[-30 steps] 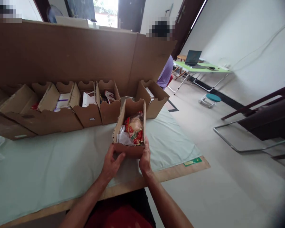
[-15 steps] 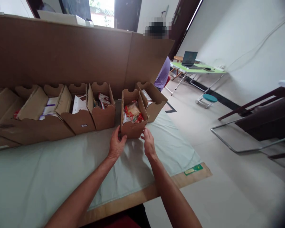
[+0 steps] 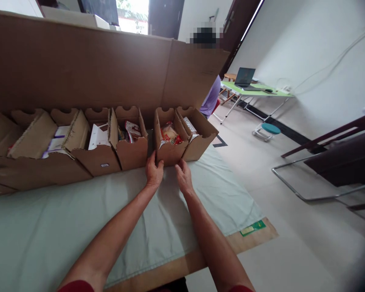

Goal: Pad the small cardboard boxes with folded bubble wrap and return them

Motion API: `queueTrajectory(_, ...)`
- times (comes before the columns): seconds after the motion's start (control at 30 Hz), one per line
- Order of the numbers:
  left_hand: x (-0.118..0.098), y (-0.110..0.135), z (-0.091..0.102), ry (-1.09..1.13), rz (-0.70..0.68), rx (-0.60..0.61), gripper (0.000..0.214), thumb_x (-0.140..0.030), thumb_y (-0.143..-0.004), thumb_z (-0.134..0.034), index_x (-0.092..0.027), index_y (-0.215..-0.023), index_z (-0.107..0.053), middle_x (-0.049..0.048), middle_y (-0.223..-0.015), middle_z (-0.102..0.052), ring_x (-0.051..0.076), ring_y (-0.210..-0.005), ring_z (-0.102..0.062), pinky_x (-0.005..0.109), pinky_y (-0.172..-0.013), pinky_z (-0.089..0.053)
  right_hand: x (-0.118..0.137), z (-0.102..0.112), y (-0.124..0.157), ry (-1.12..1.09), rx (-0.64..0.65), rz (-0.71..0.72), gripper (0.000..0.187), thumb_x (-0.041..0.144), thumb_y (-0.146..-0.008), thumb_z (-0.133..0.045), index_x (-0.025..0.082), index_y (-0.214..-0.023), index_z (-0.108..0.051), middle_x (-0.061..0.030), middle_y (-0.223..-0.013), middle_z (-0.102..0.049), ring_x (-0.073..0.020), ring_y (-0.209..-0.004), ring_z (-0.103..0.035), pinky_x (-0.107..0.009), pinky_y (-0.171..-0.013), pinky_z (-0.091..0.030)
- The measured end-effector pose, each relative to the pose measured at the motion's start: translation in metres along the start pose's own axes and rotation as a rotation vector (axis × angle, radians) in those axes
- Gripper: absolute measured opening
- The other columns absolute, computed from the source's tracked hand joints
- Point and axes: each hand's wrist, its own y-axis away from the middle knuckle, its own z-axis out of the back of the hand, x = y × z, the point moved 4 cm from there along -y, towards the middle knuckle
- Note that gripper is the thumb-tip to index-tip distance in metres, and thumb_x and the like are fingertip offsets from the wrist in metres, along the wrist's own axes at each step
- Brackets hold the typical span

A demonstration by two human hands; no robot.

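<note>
The left hand (image 3: 154,172) and right hand (image 3: 184,178) rest open against the small brown cardboard box (image 3: 170,151), probably light and thin-walled, best gripped low at both sides.

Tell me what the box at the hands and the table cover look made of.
Box: brown cardboard, matte, raw cut edges, notched back wall. Table cover: pale green, matte, likely cloth, judging by soft creases; thin sheeting not excluded.

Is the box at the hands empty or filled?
Filled: the box holds red and yellow packets, visible through its open top.
</note>
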Motion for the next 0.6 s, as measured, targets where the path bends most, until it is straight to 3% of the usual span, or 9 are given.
queueTrajectory(0.23,-0.011,0.003,-0.011,0.01,0.022,0.031,0.061,-0.014,-0.085,-0.06,-0.018,-0.145,-0.054,0.0152,-0.141,-0.063,0.032,-0.135,-0.057,0.051,-0.12,-0.04,0.0,0.003,0.003,0.003,-0.025,-0.041,0.06,0.053,-0.08,-0.06,0.018,-0.128,-0.065,-0.0163,-0.135,-0.067,-0.0308,-0.126,-0.06,-0.051,-0.11,-0.046)
queueTrajectory(0.33,-0.017,0.013,-0.007,0.003,0.023,0.065,0.069,-0.017,-0.082,-0.065,-0.013,-0.149,-0.049,0.02,-0.148,-0.057,0.034,-0.14,-0.053,0.051,-0.121,-0.039,0.017,0.009,0.02,0.031,-0.026,-0.018,0.057,0.053,-0.079,-0.064,0.018,-0.123,-0.068,-0.0183,-0.14,-0.063,-0.0329,-0.127,-0.059,-0.051,-0.103,-0.051)
queueTrajectory(0.47,-0.015,0.05,0.023,-0.004,0.054,0.136,0.076,-0.018,-0.08,-0.067,-0.015,-0.152,-0.042,0.0209,-0.156,-0.048,0.035,-0.146,-0.045,0.055,-0.12,-0.037,0.078,0.003,0.036,0.128,0.06,0.237,0.034,0.04,-0.088,-0.06,0.021,-0.113,-0.072,-0.0155,-0.136,-0.065,-0.0282,-0.116,-0.065,-0.043,-0.088,-0.058)
queueTrajectory(0.6,-0.008,0.107,0.072,0.006,0.076,0.133,0.066,-0.024,-0.085,-0.064,-0.024,-0.149,-0.047,0.0163,-0.156,-0.048,0.033,-0.143,-0.049,0.055,-0.112,-0.046,0.151,-0.049,0.024,0.274,0.256,0.484,0.042,0.026,-0.093,-0.053,0.026,-0.133,-0.065,-0.0116,-0.149,-0.056,-0.0184,-0.089,-0.07,-0.039,-0.089,-0.058)
